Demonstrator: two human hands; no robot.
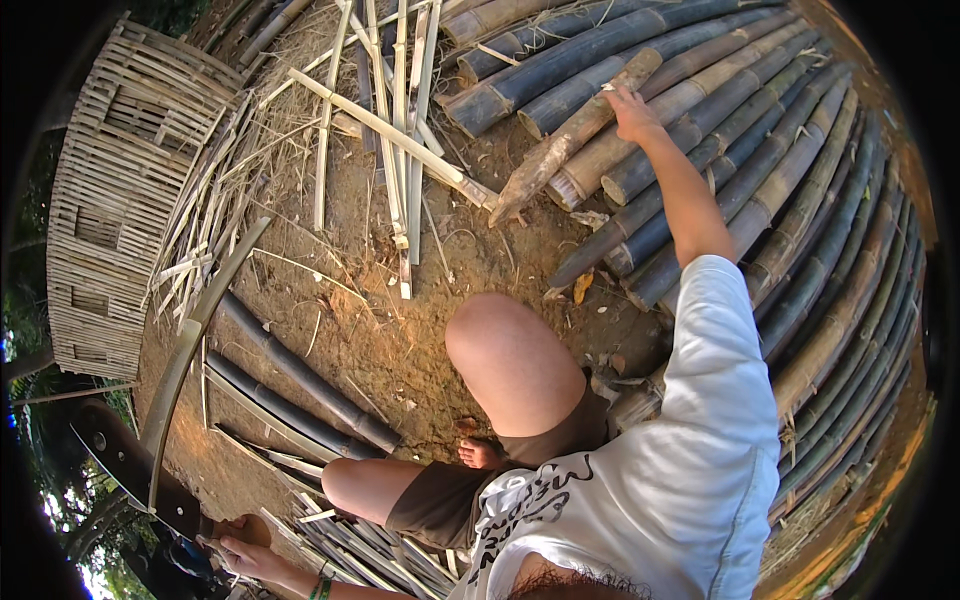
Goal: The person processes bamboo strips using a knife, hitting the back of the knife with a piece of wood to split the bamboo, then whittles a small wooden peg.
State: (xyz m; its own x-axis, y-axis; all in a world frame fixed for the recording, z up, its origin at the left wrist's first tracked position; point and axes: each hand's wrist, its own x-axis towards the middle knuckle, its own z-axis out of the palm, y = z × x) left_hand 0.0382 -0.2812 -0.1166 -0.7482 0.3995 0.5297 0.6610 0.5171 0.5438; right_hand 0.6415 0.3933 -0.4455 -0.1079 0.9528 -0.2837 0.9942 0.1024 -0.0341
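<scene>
"Where's the rough log (565,138)?"
"Upper middle of the frame, under the right hand (635,115). Can't tell if that grip squeezes. The left hand (250,560) clutches the brown handle (254,529)."
"Any tip?"
"Keep both hands off the curved blade (183,350)."

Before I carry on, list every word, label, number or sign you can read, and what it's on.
Shirt: dark lettering on the front, curved and creased; I won't copy its wording.
Knife, log, poles: no writing I can make out.
Elsewhere: no readable label, number or sign.
</scene>
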